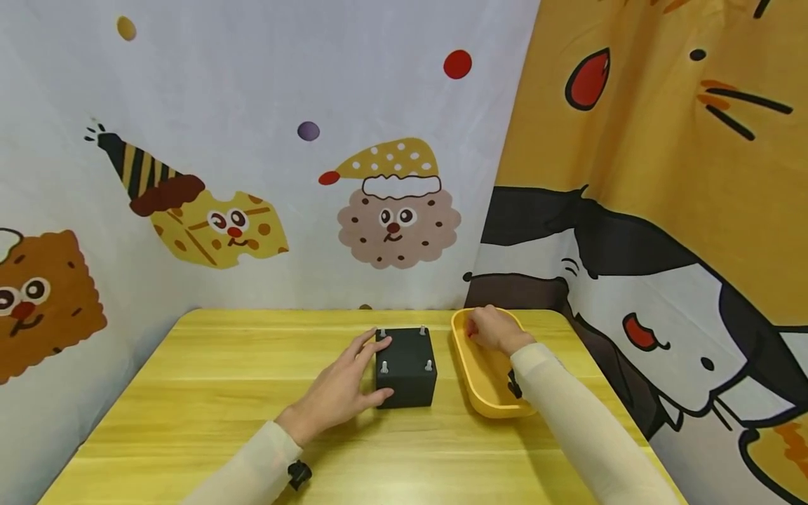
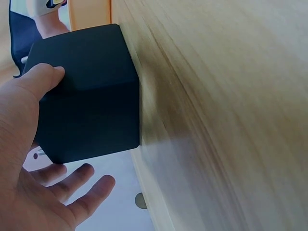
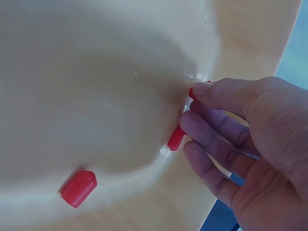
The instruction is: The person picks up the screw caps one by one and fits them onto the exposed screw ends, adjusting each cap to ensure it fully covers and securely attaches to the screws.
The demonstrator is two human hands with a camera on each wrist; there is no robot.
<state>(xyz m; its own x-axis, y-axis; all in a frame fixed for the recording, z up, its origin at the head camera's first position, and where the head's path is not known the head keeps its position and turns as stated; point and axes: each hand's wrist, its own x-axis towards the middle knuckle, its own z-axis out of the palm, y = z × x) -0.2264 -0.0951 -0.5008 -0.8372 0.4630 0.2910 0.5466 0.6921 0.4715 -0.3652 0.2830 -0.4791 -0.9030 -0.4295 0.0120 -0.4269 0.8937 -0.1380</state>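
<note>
Pinching a small red, domed, plastic-looking cap (image 3: 191, 93) with the right hand (image 1: 495, 328), at the far end of the yellow, round-cornered tray (image 1: 495, 409) — likely light, slightly springy, perhaps slick, best held by the sides. Resting the spread left hand (image 1: 334, 393) against the black, cube-like box (image 1: 407, 351), not closed around it; probably stiff, best braced on opposite faces, clear of the pale, metallic-looking studs (image 1: 384, 367). Can count one tray, one box, four upright studs — and at least three caps: one pinched, one beside the fingertips, one lying apart.

Four pegs (image 1: 384, 367) — three red caps (image 3: 78, 188)
</note>
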